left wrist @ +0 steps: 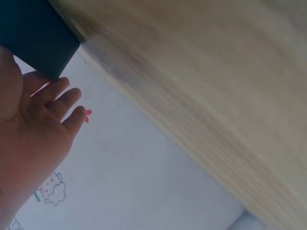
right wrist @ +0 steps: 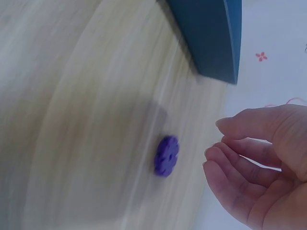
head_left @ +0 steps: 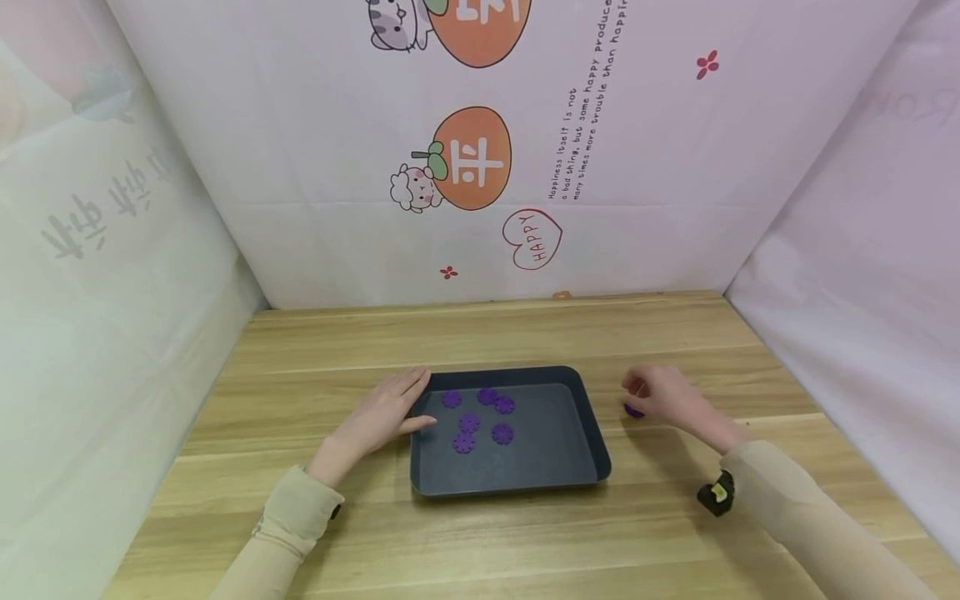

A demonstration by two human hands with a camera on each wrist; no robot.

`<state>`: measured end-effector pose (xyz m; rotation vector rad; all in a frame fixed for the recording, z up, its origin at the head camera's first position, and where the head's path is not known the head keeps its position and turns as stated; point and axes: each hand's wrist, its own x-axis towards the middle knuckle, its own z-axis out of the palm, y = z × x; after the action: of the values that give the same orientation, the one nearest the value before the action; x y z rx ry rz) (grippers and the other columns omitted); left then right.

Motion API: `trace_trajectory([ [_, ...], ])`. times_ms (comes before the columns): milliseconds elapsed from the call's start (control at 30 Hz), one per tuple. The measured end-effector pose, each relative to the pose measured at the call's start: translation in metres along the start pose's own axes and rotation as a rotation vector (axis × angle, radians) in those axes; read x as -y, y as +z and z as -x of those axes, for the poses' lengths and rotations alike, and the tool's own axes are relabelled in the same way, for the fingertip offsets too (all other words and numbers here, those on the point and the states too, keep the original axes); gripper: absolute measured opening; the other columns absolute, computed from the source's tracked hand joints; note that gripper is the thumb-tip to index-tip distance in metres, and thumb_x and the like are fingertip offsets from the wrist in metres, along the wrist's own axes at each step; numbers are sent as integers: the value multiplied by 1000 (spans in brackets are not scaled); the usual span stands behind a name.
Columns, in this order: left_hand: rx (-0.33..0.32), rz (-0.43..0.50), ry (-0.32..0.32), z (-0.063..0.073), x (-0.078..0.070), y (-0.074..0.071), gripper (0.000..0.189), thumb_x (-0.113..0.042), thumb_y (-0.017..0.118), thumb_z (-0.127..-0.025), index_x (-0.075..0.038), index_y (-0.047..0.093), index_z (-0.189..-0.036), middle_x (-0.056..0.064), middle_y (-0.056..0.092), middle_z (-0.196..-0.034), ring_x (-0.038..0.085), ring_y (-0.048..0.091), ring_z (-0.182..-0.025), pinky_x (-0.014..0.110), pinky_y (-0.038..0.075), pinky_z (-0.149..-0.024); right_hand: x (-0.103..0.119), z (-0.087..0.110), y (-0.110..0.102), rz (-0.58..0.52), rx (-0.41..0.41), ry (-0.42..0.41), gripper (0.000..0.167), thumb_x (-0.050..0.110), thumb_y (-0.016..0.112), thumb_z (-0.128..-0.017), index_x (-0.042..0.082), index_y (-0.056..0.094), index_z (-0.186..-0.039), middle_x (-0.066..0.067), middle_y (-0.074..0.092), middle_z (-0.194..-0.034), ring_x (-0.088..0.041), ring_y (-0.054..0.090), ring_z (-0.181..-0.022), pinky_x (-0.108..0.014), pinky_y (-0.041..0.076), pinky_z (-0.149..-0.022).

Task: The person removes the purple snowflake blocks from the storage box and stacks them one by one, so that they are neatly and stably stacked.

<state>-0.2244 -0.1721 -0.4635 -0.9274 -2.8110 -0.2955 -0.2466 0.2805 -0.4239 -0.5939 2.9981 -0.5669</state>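
A dark blue-grey rectangular tray [head_left: 540, 442] stands on the table, with several purple notched discs [head_left: 502, 433] lying flat in its left half. At the tray's left rim is my left hand [head_left: 382, 412], its fingers extended along the outside and the thumb reaching over the edge. In the left wrist view the fingers [left wrist: 58, 86] touch the tray's corner [left wrist: 43, 48]. To the right of the tray, my right hand [head_left: 666, 396] hovers with bent fingers. One more purple disc [right wrist: 167, 156] lies on the table below it, apart from the fingertips [right wrist: 223, 125].
The wooden table [head_left: 480, 542] is bordered by a printed white cloth [head_left: 637, 208] behind and pale cloth walls at both sides. A small black device [head_left: 717, 493] is strapped at my right wrist.
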Motion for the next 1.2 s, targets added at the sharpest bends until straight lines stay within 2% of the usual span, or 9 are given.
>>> trace_trajectory([
  [433, -8, -11, 10, 0, 0, 0, 75, -41, 67, -92, 4, 43, -147, 22, 44, -153, 39, 46, -140, 54, 40, -115, 31, -9, 0, -57, 3, -77, 13, 3, 68, -87, -2, 69, -99, -12, 73, -87, -19, 70, -76, -31, 58, -64],
  [833, 7, -18, -2, 1, 0, 1, 78, -47, 65, -93, 2, 41, -149, 20, 42, -155, 38, 45, -141, 53, 39, -117, 55, -20, 11, -71, -9, -166, 17, 4, 75, -84, -2, 69, -99, -13, 73, -89, -19, 70, -74, -28, 59, -63],
  [1200, -9, -18, 6, 0, 0, 1, 77, -47, 65, -92, 3, 43, -148, 21, 44, -153, 37, 45, -141, 53, 40, -116, 75, -28, 19, -73, 5, -233, 16, 2, 76, -82, -2, 69, -96, -12, 73, -87, -13, 67, -73, -24, 58, -64],
])
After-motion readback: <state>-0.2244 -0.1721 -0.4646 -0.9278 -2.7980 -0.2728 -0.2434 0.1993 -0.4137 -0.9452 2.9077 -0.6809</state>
